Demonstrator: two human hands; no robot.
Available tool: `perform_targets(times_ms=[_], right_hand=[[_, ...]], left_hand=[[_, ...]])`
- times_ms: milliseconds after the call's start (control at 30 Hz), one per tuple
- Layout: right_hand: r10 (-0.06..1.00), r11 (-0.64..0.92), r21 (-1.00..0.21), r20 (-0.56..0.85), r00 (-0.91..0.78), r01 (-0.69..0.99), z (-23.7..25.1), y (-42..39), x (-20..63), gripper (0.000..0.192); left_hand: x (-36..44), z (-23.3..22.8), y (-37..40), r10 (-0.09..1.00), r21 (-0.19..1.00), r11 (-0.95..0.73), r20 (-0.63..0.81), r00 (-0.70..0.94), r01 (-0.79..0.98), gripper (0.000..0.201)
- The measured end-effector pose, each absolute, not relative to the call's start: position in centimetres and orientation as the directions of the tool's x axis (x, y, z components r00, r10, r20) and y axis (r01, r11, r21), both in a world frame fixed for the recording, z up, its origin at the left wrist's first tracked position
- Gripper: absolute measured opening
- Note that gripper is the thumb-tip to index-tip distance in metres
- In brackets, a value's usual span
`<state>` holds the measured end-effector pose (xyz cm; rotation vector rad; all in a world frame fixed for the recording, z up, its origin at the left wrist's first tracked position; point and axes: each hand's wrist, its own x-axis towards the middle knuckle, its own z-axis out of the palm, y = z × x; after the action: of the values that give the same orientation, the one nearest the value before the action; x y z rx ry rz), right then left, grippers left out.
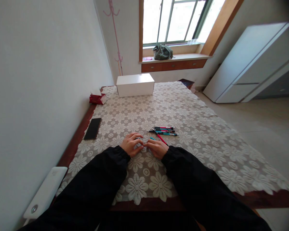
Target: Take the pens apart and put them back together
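Near the front of the table, my left hand (132,144) rests with its fingers curled, a small dark piece (137,138) showing among them. My right hand (157,148) has its fingers pinched together, their tips by my left thumb. Whatever lies between the fingertips is too small and covered to make out. A teal piece (152,138), probably part of a pen, shows just beyond the right fingers. Beside that hand, a red pen (161,138) lies slanted, its far end on a loose pile of several black, teal and red pens (164,131).
A dark phone (92,129) lies at the left, with a red tissue pack (97,98) farther back. At the far end stands a white box (135,86). A lace tablecloth (137,187) covers the table. A white power strip-like device (47,189) sits at the near left edge.
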<state>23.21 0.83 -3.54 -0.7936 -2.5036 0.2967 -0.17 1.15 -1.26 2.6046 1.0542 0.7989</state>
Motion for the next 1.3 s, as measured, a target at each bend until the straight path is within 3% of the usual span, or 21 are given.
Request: perform_targets(times_ms=[200, 500, 800, 1300], right_hand=[[0.586, 0.81, -0.29, 0.372, -0.72, 0.51, -3.1, 0.7, 23.1, 0.039], [0.648, 0.757, -0.136, 0.281, -0.708, 0.639, -1.9, -0.1, 22.9, 0.02], [0.711, 0.703, -0.209, 0.253, -0.656, 0.68, -2.0, 0.0, 23.1, 0.022], [0.708, 0.704, -0.253, 0.315, -0.632, 0.663, -2.6, 0.3, 23.1, 0.023]], left_hand=[[-0.1, -1.4, 1.2, 0.713, 0.411, -0.701, 0.387, 0.584, 0.583, 0.005], [0.0, -1.3, 1.1, 0.732, 0.405, -0.682, 0.39, 0.559, 0.61, 0.003], [-0.1, -1.0, 1.1, 0.684, 0.394, -0.729, 0.45, 0.574, 0.56, 0.008], [-0.1, -1.1, 1.0, 0.668, 0.357, -0.743, 0.451, 0.592, 0.566, 0.014]])
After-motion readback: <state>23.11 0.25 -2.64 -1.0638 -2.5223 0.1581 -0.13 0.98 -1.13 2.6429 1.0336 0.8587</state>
